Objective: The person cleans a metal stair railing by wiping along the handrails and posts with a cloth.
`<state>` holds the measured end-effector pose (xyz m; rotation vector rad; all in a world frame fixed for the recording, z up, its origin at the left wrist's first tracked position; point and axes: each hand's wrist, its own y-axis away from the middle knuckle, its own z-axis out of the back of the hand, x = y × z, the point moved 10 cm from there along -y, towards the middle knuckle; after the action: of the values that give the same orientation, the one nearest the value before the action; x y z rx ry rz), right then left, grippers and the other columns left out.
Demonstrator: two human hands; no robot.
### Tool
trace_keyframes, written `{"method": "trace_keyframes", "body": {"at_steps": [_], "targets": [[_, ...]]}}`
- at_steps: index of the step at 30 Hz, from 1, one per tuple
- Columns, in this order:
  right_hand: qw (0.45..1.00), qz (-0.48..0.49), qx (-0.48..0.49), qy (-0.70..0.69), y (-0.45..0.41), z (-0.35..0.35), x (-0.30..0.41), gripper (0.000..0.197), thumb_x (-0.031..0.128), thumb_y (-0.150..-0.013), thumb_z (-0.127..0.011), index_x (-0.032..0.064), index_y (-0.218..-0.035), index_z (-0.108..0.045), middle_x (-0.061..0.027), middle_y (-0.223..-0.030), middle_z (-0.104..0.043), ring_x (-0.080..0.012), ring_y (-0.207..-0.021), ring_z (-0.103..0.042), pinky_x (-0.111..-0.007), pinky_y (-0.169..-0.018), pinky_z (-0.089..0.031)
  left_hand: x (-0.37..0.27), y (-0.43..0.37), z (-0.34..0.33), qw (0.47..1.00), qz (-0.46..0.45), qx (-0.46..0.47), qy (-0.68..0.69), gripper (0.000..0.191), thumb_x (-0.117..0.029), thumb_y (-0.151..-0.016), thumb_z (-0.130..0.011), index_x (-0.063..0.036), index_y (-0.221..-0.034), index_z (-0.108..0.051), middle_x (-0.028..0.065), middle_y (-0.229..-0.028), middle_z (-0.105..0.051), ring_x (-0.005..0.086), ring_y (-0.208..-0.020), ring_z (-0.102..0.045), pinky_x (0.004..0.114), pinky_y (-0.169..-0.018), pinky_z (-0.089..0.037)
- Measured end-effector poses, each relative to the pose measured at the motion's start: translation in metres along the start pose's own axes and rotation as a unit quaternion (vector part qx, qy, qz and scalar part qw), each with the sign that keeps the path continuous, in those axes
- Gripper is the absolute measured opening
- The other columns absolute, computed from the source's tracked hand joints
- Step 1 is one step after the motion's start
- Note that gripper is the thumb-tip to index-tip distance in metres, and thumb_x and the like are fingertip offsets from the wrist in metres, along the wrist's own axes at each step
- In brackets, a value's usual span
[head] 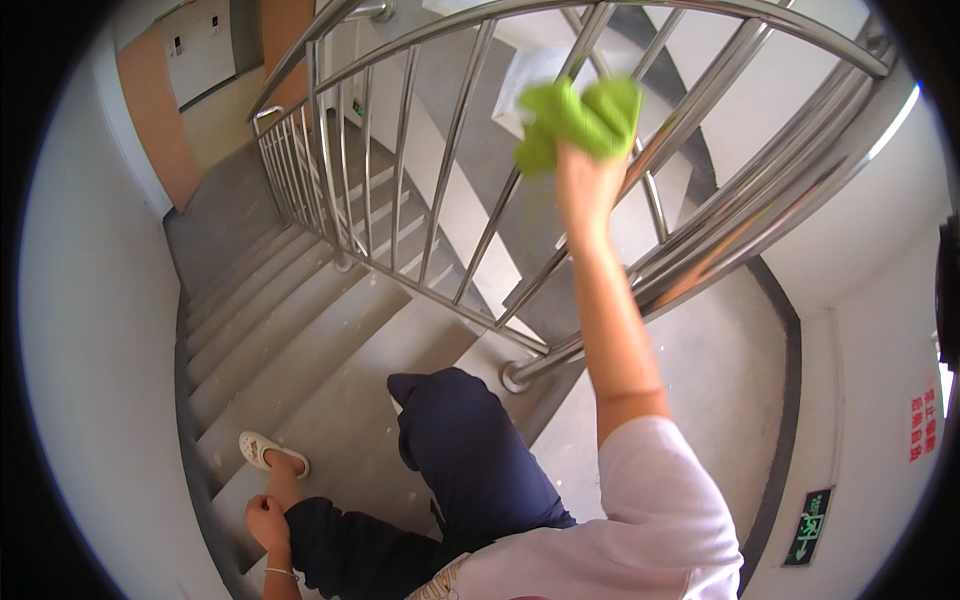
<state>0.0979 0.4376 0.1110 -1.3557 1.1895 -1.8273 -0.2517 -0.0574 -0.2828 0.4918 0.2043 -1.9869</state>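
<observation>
A bright green cloth [577, 120], blurred, covers the fingers of my right hand [592, 154], which reaches out at the stainless steel stair railing [457, 135]. The cloth lies over the upright bars in this view; whether it touches one I cannot tell. My right arm stretches forward past the thick end post. At the lower left, my left hand [268, 523] rests by my shin and trouser hem with its fingers curled, and no object shows in it. A bracelet is on that wrist.
Concrete steps [300, 300] descend to the upper left, between the railing and a white wall [90, 315]. A landing [720, 375] lies to the right, with a green exit sign [808, 527] low on its wall. My foot in a cream clog [274, 454] is on a step.
</observation>
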Motion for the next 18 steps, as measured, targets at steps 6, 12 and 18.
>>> {"method": "trace_keyframes", "body": {"at_steps": [6, 12, 18], "targets": [[0.992, -0.07, -0.103, -0.036, -0.009, -0.065, -0.069, 0.021, 0.009, -0.075, -0.059, -0.0034, -0.091, -0.053, -0.013, -0.085, -0.057, -0.0204, -0.078, -0.054, -0.033, -0.07, -0.042, -0.004, 0.001, 0.005, 0.999, 0.005, -0.019, 0.032, 0.018, -0.014, -0.076, -0.05, 0.0016, -0.077, -0.059, 0.0164, -0.078, -0.057, 0.0321, -0.071, -0.054, 0.038, -0.067, -0.043], [0.977, -0.204, 0.028, 0.054, 0.171, -0.1, -0.171, 0.019, 0.009, -0.077, -0.055, 0.0018, -0.094, -0.057, -0.0145, -0.088, -0.058, -0.0297, -0.083, -0.055, -0.037, -0.075, -0.042, 0.003, -0.004, 0.02, 0.998, 0.036, -0.032, 0.03, 0.014, -0.011, -0.075, -0.051, 0.0006, -0.076, -0.059, 0.016, -0.078, -0.057, 0.0318, -0.073, -0.054, 0.037, -0.068, -0.043], [0.944, -0.244, 0.178, 0.133, 0.323, -0.097, -0.249, 0.019, 0.019, -0.079, -0.057, 0.0018, -0.088, -0.055, -0.0101, -0.08, -0.057, -0.0256, -0.075, -0.056, -0.036, -0.065, -0.043, -0.012, -0.006, 0.014, 0.998, 0.051, -0.019, 0.007, 0.014, -0.012, -0.073, -0.052, 0.0006, -0.073, -0.059, 0.0162, -0.077, -0.057, 0.032, -0.073, -0.054, 0.038, -0.068, -0.043]]}}
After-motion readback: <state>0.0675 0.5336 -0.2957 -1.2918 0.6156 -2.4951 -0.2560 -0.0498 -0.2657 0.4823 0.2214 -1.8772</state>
